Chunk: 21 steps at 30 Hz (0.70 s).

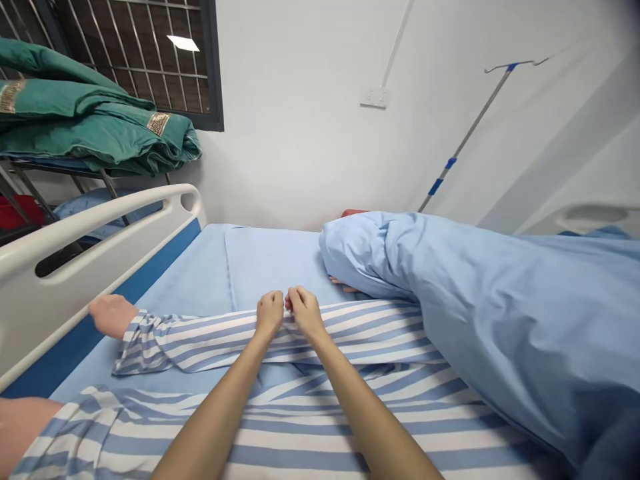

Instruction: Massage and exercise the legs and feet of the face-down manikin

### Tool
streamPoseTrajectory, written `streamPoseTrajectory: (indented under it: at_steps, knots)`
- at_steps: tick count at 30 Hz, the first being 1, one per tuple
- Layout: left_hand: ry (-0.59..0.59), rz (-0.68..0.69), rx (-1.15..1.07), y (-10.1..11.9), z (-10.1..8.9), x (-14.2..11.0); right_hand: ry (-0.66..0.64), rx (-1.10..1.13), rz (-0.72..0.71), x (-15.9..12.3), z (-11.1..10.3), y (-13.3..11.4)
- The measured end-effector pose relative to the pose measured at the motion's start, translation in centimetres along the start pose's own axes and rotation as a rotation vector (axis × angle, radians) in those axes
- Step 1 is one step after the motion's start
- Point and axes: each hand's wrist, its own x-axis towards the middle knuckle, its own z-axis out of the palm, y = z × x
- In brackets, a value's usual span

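- My left hand (270, 313) and right hand (305, 312) sit side by side, nearly touching, each closed on the upper edge of the striped gown sleeve (210, 340). My fingertips are mostly hidden in the folds.
- The pinch looks to take cloth rather than the arm inside, which would explain why my hands sit so close together on one short stretch of fabric.
- The sleeve lies just below my hands, across the lying figure's body, and runs away to my left. It is loose and creased near the cuff.
- The figure's hand (113, 316) comes out of the cuff, well to my left, resting on the blue bed sheet (270, 267) beside the bed rail (35, 313). I cannot tell whether this is a person or a manikin.
- The bunched light-blue quilt (465, 320) lies to my right, heaped against the figure's side, with the striped gown (310, 427) below my forearms.
- Beyond my hands, folded green blankets (85, 127) sit on a metal rack (50, 167) far left, and an IV pole (465, 133) leans far right.
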Motion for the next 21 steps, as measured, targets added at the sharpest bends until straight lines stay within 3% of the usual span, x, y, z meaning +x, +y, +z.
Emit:
streamPoseTrajectory:
  at_steps: [5, 9, 13, 16, 19, 21]
  knots:
    - [-0.036, -0.001, -0.093, 1.4, 3.3, -0.8, -0.019, -0.031, 0.075, 0.2, -3.9, -0.2]
    - [-0.059, -0.019, -0.134, 2.7, 5.7, -1.3, 0.113, -0.151, -0.026, 0.1, -6.6, 0.1]
    - [-0.058, 0.038, -0.15, 4.7, 7.8, -1.7, 0.073, -0.141, 0.042, 0.2, -8.7, 0.2]
    - [-0.096, 0.058, -0.157, 5.8, 9.5, -2.1, 0.125, -0.151, -0.003, 0.4, -10.7, -0.8]
    - [-0.139, 0.05, -0.081, 5.5, 11.0, -2.7, 0.223, -0.265, -0.099, 0.4, -13.2, -1.2]
    - [-0.155, 0.094, 0.005, 4.9, 11.6, -3.2, 0.227, -0.307, -0.056, 0.3, -14.6, -0.1]
